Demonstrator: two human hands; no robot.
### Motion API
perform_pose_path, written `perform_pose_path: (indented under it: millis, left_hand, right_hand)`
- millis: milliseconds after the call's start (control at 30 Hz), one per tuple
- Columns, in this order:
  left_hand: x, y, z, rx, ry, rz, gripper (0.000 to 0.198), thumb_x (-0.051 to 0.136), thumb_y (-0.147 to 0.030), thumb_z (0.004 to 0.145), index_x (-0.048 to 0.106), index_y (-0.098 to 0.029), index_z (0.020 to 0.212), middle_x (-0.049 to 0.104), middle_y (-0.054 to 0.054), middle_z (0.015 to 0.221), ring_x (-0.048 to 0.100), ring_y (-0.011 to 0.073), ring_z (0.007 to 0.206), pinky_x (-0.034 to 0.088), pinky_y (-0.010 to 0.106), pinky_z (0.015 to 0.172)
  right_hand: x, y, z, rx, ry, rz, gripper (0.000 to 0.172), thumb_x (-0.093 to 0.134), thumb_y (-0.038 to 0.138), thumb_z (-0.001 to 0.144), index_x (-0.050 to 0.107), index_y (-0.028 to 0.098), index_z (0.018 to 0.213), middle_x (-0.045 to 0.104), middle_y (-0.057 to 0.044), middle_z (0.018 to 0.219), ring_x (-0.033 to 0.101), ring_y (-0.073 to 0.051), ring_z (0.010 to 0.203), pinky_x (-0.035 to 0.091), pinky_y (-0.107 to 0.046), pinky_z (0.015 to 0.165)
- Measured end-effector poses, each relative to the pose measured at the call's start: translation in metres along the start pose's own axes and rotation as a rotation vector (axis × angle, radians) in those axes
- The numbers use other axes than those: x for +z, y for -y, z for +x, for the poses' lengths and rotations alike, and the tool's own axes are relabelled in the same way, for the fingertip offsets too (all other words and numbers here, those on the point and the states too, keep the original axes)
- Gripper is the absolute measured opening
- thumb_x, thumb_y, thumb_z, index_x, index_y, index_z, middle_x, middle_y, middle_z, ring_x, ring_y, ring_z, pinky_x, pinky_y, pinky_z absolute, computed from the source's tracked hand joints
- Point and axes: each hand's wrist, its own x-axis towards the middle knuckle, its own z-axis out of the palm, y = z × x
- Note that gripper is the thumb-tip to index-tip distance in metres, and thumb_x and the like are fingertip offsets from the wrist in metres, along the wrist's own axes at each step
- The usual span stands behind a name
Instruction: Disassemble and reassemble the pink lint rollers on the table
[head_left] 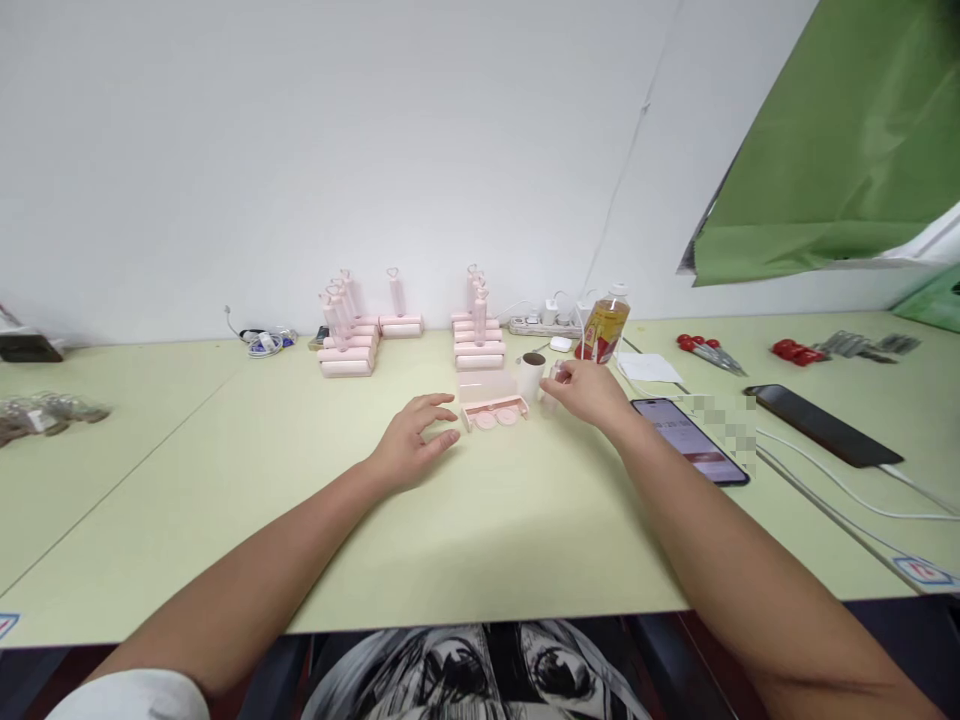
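Observation:
My left hand (416,440) hovers just left of an opened pink case (495,413), its fingers apart and nothing in them. Two round wells show in the case, and its pale lid (486,385) leans up behind. My right hand (589,390) is closed, thumb and fingers pinched on a small clear pinkish tube (552,392), partly hidden by the fingers. Between that hand and the case stands a white cylinder (532,376) with a dark hollow top.
Pink cases (346,362) carrying upright clear tubes with heart-shaped loops stand at back left; more cases (480,355) stand in the middle. A drink bottle (604,325), power strip (544,326), lit phone (690,440), dark phone (825,425) and red-handled tools (709,350) lie rightward.

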Motion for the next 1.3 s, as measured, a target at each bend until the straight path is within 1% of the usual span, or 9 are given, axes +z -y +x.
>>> perform_pose_path:
  millis: [367, 533, 667, 800, 867, 1000, 1133, 1233, 1300]
  left_hand:
    - [0.002, 0.003, 0.001, 0.029, 0.029, -0.018, 0.019, 0.055, -0.035, 0.088, 0.066, -0.022, 0.097, 0.064, 0.007, 0.118, 0.059, 0.0206, 0.110, 0.048, 0.038, 0.096]
    - [0.002, 0.002, 0.003, -0.045, 0.034, -0.022, 0.021, 0.053, -0.036, 0.089, 0.067, -0.022, 0.097, 0.063, 0.007, 0.120, 0.057, 0.0214, 0.112, 0.051, 0.036, 0.090]
    - [0.004, 0.006, 0.005, -0.147, 0.028, 0.014, 0.025, 0.053, -0.038, 0.087, 0.066, -0.022, 0.100, 0.060, 0.008, 0.125, 0.055, 0.0233, 0.116, 0.054, 0.033, 0.080]
    - [0.006, 0.012, 0.007, -0.251, 0.027, 0.165, 0.032, 0.051, -0.037, 0.087, 0.062, -0.020, 0.111, 0.052, 0.010, 0.135, 0.050, 0.0259, 0.124, 0.047, 0.042, 0.098]
    - [0.008, 0.015, 0.006, -0.302, 0.060, 0.282, 0.039, 0.051, -0.039, 0.087, 0.058, -0.019, 0.120, 0.046, 0.013, 0.141, 0.043, 0.0287, 0.132, 0.037, 0.047, 0.108]
    - [0.013, 0.018, 0.005, -0.440, 0.122, 0.439, 0.067, 0.054, -0.051, 0.084, 0.039, -0.019, 0.141, 0.022, 0.018, 0.156, 0.016, 0.0364, 0.145, 0.019, 0.058, 0.113]
    - [0.015, 0.014, 0.005, -0.489, 0.077, 0.466, 0.083, 0.053, -0.052, 0.084, 0.015, -0.023, 0.152, -0.002, 0.014, 0.161, 0.001, 0.0363, 0.147, 0.016, 0.061, 0.112]
    - [0.013, 0.011, 0.005, -0.452, 0.078, 0.450, 0.086, 0.053, -0.048, 0.084, 0.007, -0.024, 0.153, -0.002, 0.013, 0.161, 0.011, 0.0352, 0.146, 0.026, 0.056, 0.110]
    - [0.011, 0.011, 0.005, -0.399, 0.174, 0.437, 0.080, 0.050, -0.046, 0.085, 0.013, -0.024, 0.152, 0.017, 0.014, 0.158, 0.026, 0.0333, 0.142, 0.029, 0.055, 0.108]
  right_hand:
    - [0.014, -0.003, 0.004, -0.026, 0.037, -0.054, 0.026, 0.061, 0.044, 0.076, 0.058, 0.019, 0.070, 0.066, -0.005, 0.075, 0.057, -0.018, 0.069, 0.029, -0.026, 0.054]
    - [0.010, -0.007, 0.003, 0.013, 0.006, -0.012, 0.042, 0.061, 0.058, 0.074, 0.061, 0.020, 0.090, 0.066, -0.005, 0.081, 0.059, -0.021, 0.073, 0.033, -0.028, 0.057]
    - [0.008, -0.010, 0.005, -0.065, -0.242, 0.087, 0.051, 0.061, 0.057, 0.075, 0.057, 0.017, 0.106, 0.063, -0.009, 0.095, 0.058, -0.024, 0.082, 0.039, -0.032, 0.066]
    - [0.011, -0.004, -0.001, -0.326, -0.632, 0.279, 0.025, 0.059, 0.039, 0.079, 0.057, 0.018, 0.092, 0.059, -0.008, 0.091, 0.055, -0.022, 0.083, 0.043, -0.035, 0.073]
    - [0.013, 0.004, -0.011, -0.490, -0.674, 0.383, 0.014, 0.056, 0.033, 0.082, 0.056, 0.019, 0.082, 0.057, -0.004, 0.079, 0.053, -0.018, 0.071, 0.043, -0.031, 0.066]
    - [0.028, 0.024, -0.039, -0.783, -0.265, 0.506, 0.016, 0.053, 0.024, 0.086, 0.056, 0.019, 0.071, 0.054, 0.001, 0.061, 0.047, -0.012, 0.054, 0.037, -0.025, 0.054]
    - [0.056, 0.038, -0.058, -0.882, 0.134, 0.518, 0.018, 0.054, 0.022, 0.085, 0.055, 0.018, 0.067, 0.050, 0.003, 0.058, 0.044, -0.010, 0.054, 0.035, -0.024, 0.055]
    - [0.072, 0.041, -0.059, -0.758, 0.424, 0.514, 0.016, 0.054, 0.023, 0.084, 0.057, 0.017, 0.069, 0.048, 0.003, 0.059, 0.042, -0.010, 0.055, 0.033, -0.023, 0.054]
    - [0.076, 0.041, -0.057, -0.659, 0.568, 0.518, 0.013, 0.055, 0.024, 0.083, 0.058, 0.017, 0.073, 0.048, 0.004, 0.061, 0.042, -0.010, 0.057, 0.033, -0.022, 0.054]
